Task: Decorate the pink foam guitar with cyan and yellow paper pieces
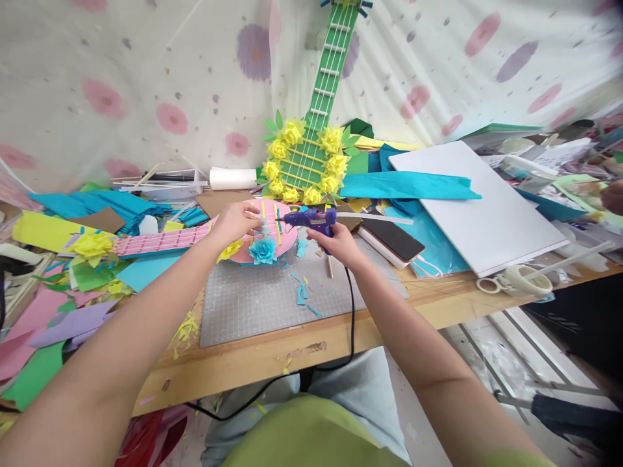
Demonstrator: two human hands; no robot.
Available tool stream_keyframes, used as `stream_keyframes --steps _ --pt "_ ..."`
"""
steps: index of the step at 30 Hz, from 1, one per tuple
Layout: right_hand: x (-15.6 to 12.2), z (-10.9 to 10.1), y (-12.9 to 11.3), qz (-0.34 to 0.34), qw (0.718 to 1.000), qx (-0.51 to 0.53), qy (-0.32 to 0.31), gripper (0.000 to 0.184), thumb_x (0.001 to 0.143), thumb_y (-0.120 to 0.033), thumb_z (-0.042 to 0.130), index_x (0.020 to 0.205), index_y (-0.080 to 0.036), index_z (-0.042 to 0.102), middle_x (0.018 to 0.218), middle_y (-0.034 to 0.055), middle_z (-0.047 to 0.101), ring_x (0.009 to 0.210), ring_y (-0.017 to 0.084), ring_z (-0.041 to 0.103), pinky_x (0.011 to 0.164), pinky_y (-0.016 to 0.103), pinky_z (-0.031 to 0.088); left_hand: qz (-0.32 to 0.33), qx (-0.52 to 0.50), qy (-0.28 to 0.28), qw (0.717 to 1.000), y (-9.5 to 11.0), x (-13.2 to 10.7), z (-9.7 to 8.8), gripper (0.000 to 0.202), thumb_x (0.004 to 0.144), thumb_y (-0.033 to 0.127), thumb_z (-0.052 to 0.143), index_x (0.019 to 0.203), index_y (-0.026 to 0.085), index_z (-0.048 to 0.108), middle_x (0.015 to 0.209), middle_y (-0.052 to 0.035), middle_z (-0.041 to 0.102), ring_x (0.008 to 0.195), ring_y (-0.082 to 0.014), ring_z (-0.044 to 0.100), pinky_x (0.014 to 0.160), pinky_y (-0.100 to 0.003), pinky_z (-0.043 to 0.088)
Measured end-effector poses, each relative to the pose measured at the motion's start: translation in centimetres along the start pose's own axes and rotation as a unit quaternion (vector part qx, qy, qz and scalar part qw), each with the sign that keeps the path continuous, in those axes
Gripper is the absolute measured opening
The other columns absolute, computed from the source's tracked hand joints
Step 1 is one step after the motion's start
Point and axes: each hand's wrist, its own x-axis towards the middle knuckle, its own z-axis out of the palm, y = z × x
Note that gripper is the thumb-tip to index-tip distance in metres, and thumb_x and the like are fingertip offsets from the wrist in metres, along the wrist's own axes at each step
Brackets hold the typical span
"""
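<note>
My right hand (337, 243) is wrapped round the grip of a purple hot glue gun (315, 220), its nozzle pointing left and a clear glue stick (374, 217) jutting from its back. In my left hand (237, 222), the pinched fingertips hold a small light-blue paper piece (265, 227), partly hidden. Both hands are over the round body of a pink paper guitar (287, 245), which lies with its neck (163, 241) to the left. A blue paper flower (263, 250) sits on the body just below the fingers. Yellow paper petals (230, 250) show beside my left wrist.
A grey cutting mat (253, 305) with blue scraps lies beneath. Behind stands a green paper guitar (311, 159) ringed with yellow flowers. To the right are a phone on a white box (393, 240), a white board (479, 207) and tape rolls (525, 280). The glue gun's cable (352, 311) drops over the table edge.
</note>
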Motion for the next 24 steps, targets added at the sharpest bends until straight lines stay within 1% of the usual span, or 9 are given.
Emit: stream_keyframes --steps 1,3,7,10,15,19,24 --pt "0.0 0.4 -0.3 -0.001 1.0 -0.014 -0.012 0.047 0.065 -0.061 0.062 0.079 -0.016 0.062 0.068 0.0042 0.063 0.052 0.012 0.051 0.05 0.026 0.041 0.001 -0.002 -0.003 1.0 -0.1 0.0 0.1 0.039 0.058 0.022 0.075 0.093 0.014 0.06 0.068 -0.0051 0.068 0.066 -0.0207 0.068 0.062 -0.03 0.054" --pt "0.2 1.2 -0.7 -0.006 0.999 -0.042 -0.016 0.048 0.066 -0.063 0.061 0.08 -0.017 0.063 0.066 0.0034 0.063 0.054 0.014 0.053 0.051 0.027 0.041 0.001 -0.008 -0.005 1.0 -0.3 0.2 0.1 0.042 0.058 0.024 0.076 0.095 0.014 0.059 0.069 -0.0063 0.069 0.067 -0.0211 0.069 0.062 -0.03 0.054" --pt "0.4 1.9 -0.8 -0.023 0.995 -0.093 0.016 0.049 0.067 -0.064 0.06 0.086 -0.019 0.065 0.066 0.0033 0.063 0.065 0.019 0.059 0.057 0.029 0.044 0.001 -0.012 -0.005 1.0 -0.4 0.1 0.0 0.046 0.058 0.026 0.077 0.098 0.014 0.059 0.074 -0.0079 0.07 0.07 -0.0219 0.069 0.062 -0.029 0.054" --pt "0.5 1.9 -1.1 -0.028 0.991 -0.124 0.032 0.046 0.067 -0.062 0.06 0.084 -0.02 0.066 0.069 0.004 0.064 0.07 0.021 0.061 0.061 0.031 0.046 -0.003 -0.009 -0.004 1.0 -0.2 -0.2 -0.2 0.047 0.057 0.026 0.078 0.099 0.014 0.059 0.074 -0.0081 0.07 0.071 -0.0223 0.069 0.062 -0.029 0.054" --pt "0.7 1.9 -1.5 -0.02 0.989 -0.142 0.028 0.043 0.068 -0.06 0.06 0.081 -0.02 0.066 0.068 0.0041 0.063 0.069 0.021 0.061 0.062 0.031 0.046 0.001 -0.001 0.0 1.0 -0.4 0.0 -0.4 0.047 0.058 0.029 0.078 0.098 0.013 0.059 0.077 -0.0093 0.071 0.07 -0.0229 0.069 0.061 -0.03 0.054" --pt "0.8 1.9 -1.3 -0.023 0.989 -0.144 0.023 0.043 0.07 -0.06 0.059 0.083 -0.019 0.066 0.067 0.0044 0.062 0.071 0.022 0.061 0.063 0.031 0.045 0.016 0.019 0.005 1.0 -0.7 0.4 -0.4 0.047 0.056 0.033 0.079 0.096 0.014 0.061 0.081 -0.0104 0.071 0.066 -0.0234 0.069 0.061 -0.032 0.055" --pt "0.8 2.0 -1.0 -0.022 0.987 -0.155 0.022 0.044 0.071 -0.059 0.058 0.084 -0.018 0.066 0.071 0.0056 0.063 0.071 0.021 0.061 0.063 0.032 0.045 0.021 0.019 0.012 1.0 -0.5 0.3 -0.3 0.048 0.053 0.033 0.081 0.093 0.014 0.062 0.078 -0.0102 0.071 0.069 -0.0245 0.069 0.062 -0.032 0.055"
